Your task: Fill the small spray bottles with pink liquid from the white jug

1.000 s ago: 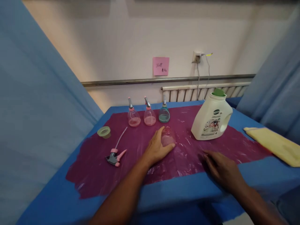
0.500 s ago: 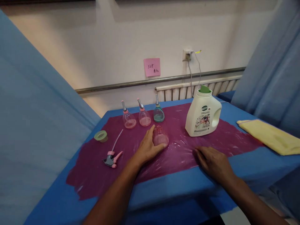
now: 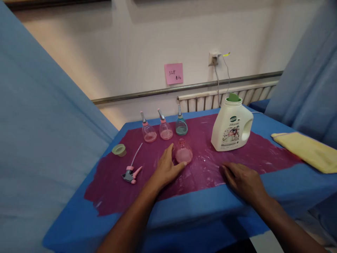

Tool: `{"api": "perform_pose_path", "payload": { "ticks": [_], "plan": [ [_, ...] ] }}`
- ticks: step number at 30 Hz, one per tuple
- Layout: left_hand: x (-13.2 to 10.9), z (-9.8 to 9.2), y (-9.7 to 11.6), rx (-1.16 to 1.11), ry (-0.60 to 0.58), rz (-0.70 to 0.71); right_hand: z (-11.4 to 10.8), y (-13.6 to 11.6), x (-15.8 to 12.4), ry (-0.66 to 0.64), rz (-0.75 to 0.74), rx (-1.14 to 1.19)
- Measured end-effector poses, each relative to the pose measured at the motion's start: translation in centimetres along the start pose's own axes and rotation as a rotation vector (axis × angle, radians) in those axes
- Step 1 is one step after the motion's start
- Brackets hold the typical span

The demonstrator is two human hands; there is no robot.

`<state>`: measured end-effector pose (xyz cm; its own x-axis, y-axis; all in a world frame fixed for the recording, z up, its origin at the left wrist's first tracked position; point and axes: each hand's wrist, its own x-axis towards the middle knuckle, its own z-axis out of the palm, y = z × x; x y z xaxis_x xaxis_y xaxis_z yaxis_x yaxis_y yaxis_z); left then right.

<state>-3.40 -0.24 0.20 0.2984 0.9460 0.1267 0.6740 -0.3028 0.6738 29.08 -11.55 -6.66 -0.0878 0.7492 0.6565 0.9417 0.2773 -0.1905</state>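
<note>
An uncapped pink-tinted clear bottle point(image 3: 184, 155) stands upright on the purple plastic sheet point(image 3: 155, 175), with pink liquid inside. My left hand point(image 3: 168, 168) curves around its left and front with thumb and fingers apart. The thumb tip is at the bottle's lower front, while a gap shows between the fingers and its side. To the right, my right hand point(image 3: 244, 181) rests at the sheet's front edge, fingers curled together and nothing visible in them. A pink and grey spray head point(image 3: 129, 174) with its tube lies left of my left hand.
Two pink spray bottles point(image 3: 150, 136) and a teal spray bottle point(image 3: 181, 129) stand behind. A white jug point(image 3: 228, 131) with green in its mouth is at right, near a folded yellow cloth point(image 3: 308, 151). A small green cup point(image 3: 119, 150) sits left. Blue curtains flank the table.
The view has shifted slightly, moving everything a little rightward. My left hand's fingers have loosened away from the bottle's side. My right hand keeps its place on the sheet.
</note>
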Motion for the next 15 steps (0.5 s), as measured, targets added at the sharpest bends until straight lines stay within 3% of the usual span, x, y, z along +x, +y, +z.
{"api": "perform_pose_path", "payload": {
  "ticks": [7,15],
  "plan": [
    [0.9,2.1,1.6,-0.116,0.07,-0.044,-0.2,-0.3,0.2,-0.006,0.013,0.021],
    [-1.7,1.9,4.2,-0.182,0.019,-0.079,-0.3,-0.5,0.5,-0.03,0.084,0.11]
  ]
}}
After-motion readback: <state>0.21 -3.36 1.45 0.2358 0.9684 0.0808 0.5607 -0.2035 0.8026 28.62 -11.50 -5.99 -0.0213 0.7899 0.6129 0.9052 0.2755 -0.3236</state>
